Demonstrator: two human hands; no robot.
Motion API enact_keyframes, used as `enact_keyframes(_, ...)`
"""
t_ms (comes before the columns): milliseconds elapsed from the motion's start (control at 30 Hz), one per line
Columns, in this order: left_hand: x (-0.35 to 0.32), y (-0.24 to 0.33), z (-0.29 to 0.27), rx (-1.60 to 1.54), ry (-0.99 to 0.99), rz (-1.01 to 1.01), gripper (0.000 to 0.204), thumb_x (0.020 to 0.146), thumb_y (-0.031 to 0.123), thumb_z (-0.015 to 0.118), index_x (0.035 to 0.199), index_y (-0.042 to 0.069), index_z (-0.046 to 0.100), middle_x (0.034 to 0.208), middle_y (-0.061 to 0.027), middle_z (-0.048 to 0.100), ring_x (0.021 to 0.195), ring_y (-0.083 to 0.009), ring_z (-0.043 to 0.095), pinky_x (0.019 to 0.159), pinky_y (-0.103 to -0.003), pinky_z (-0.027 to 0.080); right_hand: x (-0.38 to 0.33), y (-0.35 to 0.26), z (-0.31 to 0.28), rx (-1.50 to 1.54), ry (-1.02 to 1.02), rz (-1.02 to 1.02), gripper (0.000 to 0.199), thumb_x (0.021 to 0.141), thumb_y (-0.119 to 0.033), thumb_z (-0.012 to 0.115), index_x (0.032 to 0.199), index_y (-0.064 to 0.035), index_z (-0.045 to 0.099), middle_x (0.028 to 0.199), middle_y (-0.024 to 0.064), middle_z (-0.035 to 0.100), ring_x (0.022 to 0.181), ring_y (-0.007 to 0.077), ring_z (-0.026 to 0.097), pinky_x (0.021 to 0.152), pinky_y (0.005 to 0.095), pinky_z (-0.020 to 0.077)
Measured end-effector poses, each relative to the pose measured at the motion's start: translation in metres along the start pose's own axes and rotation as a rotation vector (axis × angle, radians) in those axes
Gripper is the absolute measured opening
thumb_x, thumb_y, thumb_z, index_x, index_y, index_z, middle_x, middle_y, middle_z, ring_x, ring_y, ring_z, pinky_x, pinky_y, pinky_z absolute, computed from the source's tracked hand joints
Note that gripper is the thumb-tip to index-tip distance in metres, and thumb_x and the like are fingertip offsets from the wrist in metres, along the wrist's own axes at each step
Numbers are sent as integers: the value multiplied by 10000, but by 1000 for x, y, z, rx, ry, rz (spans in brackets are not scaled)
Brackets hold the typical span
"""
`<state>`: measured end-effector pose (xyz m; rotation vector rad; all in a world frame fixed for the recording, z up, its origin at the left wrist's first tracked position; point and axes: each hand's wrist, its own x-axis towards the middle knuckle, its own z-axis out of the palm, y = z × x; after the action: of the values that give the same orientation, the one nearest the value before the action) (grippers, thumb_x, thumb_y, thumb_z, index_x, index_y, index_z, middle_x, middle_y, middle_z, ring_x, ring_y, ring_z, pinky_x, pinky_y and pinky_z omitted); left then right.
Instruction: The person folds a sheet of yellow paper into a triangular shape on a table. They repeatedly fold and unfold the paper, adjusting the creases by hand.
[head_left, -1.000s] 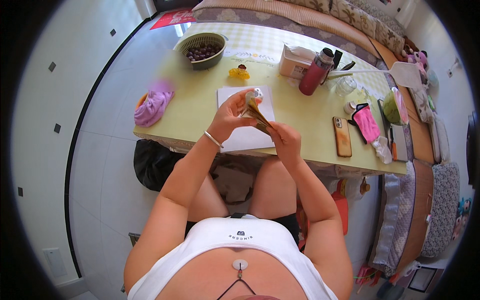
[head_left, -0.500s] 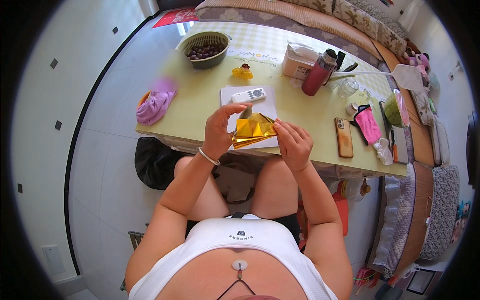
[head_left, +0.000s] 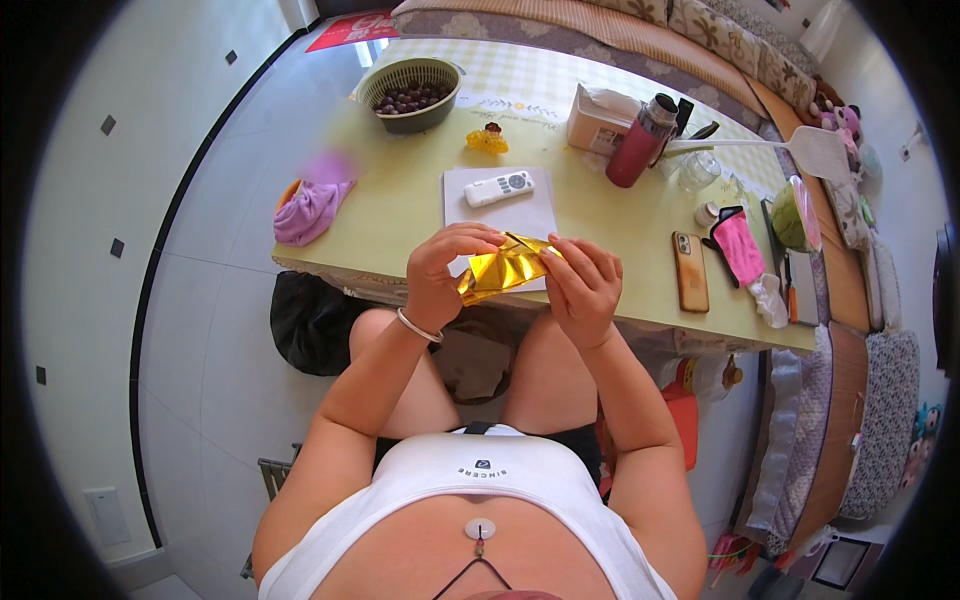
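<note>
By the near edge of the table, the left hand and right hand pinch gold foil stretching lengthwise between them.

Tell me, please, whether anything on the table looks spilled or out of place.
Nothing looks spilled. The white swatter-like paddle, right of the maroon flask, looks slightly out of place: its broad head appears to jut past the right edge of the table.

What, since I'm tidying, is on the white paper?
A white remote lies on the white paper, toward its far edge. Gold foil, left hand and right hand block much of the near half; anything behind them is hidden.
</note>
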<state>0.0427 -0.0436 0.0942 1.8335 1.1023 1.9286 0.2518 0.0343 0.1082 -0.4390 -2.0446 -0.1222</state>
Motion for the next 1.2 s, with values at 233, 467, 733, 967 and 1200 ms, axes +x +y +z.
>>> enact_keyframes(233, -15, -3, 7, -296, 129, -164, 264, 765, -7, 818, 995, 32, 695, 1113, -149, 732, 1123, -296, 689, 1017, -424, 529, -5, -5, 6, 16, 9, -38, 251, 775, -69, 767, 1024, -92, 752, 1016, 26, 670, 793, 214, 622, 701, 329, 507)
enact_keyframes(467, -12, 2, 0, -140, 14, -18, 262, 786, 6, 816, 1017, 22, 692, 1137, -153, 723, 1122, -312, 688, 1023, -434, 526, 0, -9, 5, 228, -43, 21, 399, 757, -5, 707, 1153, -52, 692, 1033, 74, 666, 798, 277, 662, 695, 366, 553)
enact_keyframes(733, -17, 3, -8, -43, -67, 34, 245, 801, 20, 809, 1016, 18, 691, 1142, -153, 720, 1126, -311, 688, 1010, -423, 533, 14, -25, -4, 387, -285, 161, 559, 704, -6, 716, 1254, -84, 654, 1064, 107, 674, 831, 299, 680, 717, 353, 569)
enact_keyframes(967, -14, 13, -9, 10, -67, -37, 317, 804, -18, 771, 1115, 15, 718, 1143, -161, 721, 1128, -328, 689, 976, -403, 552, -5, -18, 5, 449, -80, 173, 545, 698, -2, 775, 1220, -74, 640, 1026, 118, 661, 845, 303, 680, 710, 359, 567)
enact_keyframes(1200, -15, 7, -13, -8, -175, 39, 273, 819, 10, 774, 1090, 25, 739, 1168, -176, 695, 1130, -315, 679, 986, -377, 533, -4, -19, 6, 324, -32, 114, 437, 723, 0, 777, 1126, -62, 619, 1161, 150, 661, 934, 319, 696, 752, 369, 579)
